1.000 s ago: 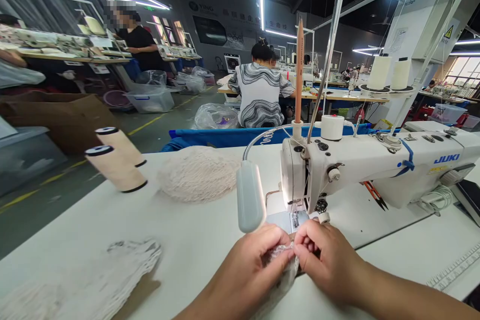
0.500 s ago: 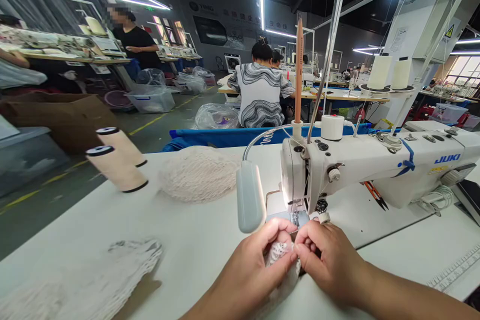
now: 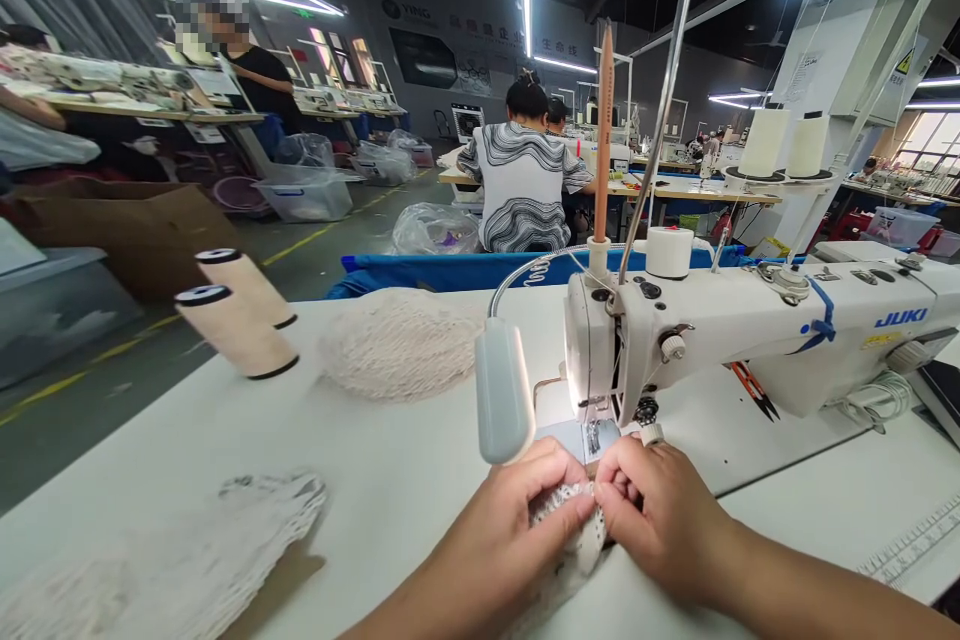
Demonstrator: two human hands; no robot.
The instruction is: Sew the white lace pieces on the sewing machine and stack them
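Note:
Just in front of the needle area of a white sewing machine [image 3: 720,310], my two hands meet over a piece of white lace fabric [image 3: 589,535]. My left hand [image 3: 525,510] is closed, pinching the lace between thumb and fingers. Its partner, my right hand [image 3: 660,510], pinches the lace edge from the other side, fingertips close to the left thumb. Below the hands the cloth hangs toward the table's near edge, partly hidden by the left wrist. The metal presser foot [image 3: 595,437] shows just beyond the fingertips.
A grey lamp [image 3: 504,395] hangs left of the needle. Lace pieces lie at the back [image 3: 405,345] and front left [image 3: 180,560]. Two thread cones [image 3: 238,332] lie leftward. Orange snips [image 3: 754,390] are under the machine arm, a clear ruler [image 3: 911,540] at right. A co-worker [image 3: 523,175] sits ahead.
My fingers have shifted slightly on the lace, and more of its edge shows between them. The left hand sits slightly flatter. The standing person at the far left has moved a little.

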